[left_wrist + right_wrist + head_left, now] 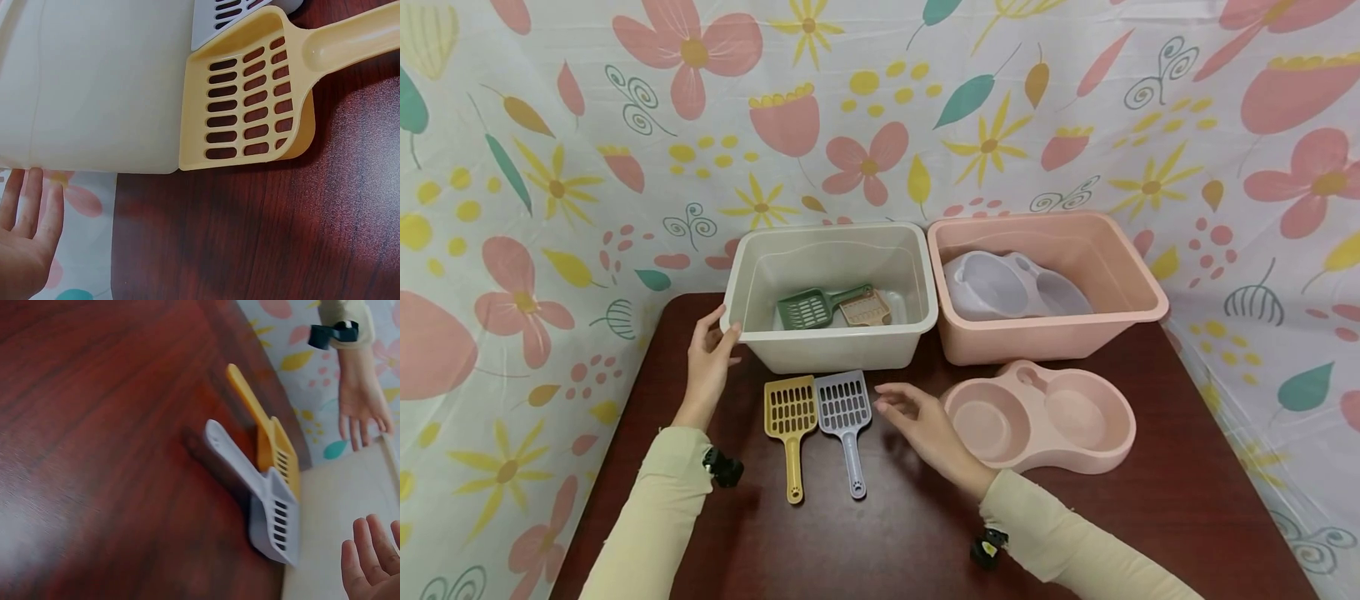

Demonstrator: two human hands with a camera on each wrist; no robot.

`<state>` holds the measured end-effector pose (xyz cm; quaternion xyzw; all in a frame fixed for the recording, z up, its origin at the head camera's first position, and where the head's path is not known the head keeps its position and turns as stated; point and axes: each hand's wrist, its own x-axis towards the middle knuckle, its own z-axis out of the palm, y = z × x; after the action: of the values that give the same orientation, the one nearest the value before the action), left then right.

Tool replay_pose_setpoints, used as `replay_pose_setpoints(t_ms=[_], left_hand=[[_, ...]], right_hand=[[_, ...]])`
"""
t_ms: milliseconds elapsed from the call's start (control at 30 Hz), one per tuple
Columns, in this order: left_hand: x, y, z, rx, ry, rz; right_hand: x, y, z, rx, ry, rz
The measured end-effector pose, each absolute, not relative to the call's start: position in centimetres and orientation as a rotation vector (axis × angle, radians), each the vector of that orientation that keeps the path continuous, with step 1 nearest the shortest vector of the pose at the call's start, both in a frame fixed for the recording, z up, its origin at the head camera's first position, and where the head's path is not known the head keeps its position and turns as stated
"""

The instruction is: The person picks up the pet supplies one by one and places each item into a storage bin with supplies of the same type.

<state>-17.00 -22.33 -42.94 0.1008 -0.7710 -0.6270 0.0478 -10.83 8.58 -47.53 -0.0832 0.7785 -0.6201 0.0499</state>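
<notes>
My left hand (pixel 706 367) is at the front left corner of a cream litter box (pixel 842 354). In the left wrist view its fingers (pixel 28 200) are fairly straight, with the tips against the box's side. Inside the box lie a green litter scoop (pixel 805 310) and a light brown litter scoop (pixel 867 308). A yellow litter scoop (pixel 791 408) and a grey litter scoop (pixel 844 404) stand side by side against the box's front, handles toward me. My right hand (pixel 928 429), holding nothing, is just right of the grey scoop with loosely bent fingers.
To the right stands a pink litter box (pixel 1037 337) with a greyish-lilac double bowl (pixel 1000 287) inside it. A pink double bowl (pixel 1037 417) sits before it, close beside my right hand. The dark red table (pixel 895 550) backs onto a flowered curtain (pixel 865 100).
</notes>
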Motion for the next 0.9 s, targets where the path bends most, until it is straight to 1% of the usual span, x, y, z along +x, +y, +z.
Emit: replay_pose_setpoints(t_ms=[333, 900], left_hand=[[-17.0, -22.4, -43.1, 0.301, -2.34, -1.912], [-17.0, -22.6, -43.4, 0.266, -2.317, -1.926]], right_hand=[[-9.2, 7.7, -49.7, -0.174, 2.273, -1.842], [-7.4, 6.9, -53.3, -0.186, 2.324, -1.718]])
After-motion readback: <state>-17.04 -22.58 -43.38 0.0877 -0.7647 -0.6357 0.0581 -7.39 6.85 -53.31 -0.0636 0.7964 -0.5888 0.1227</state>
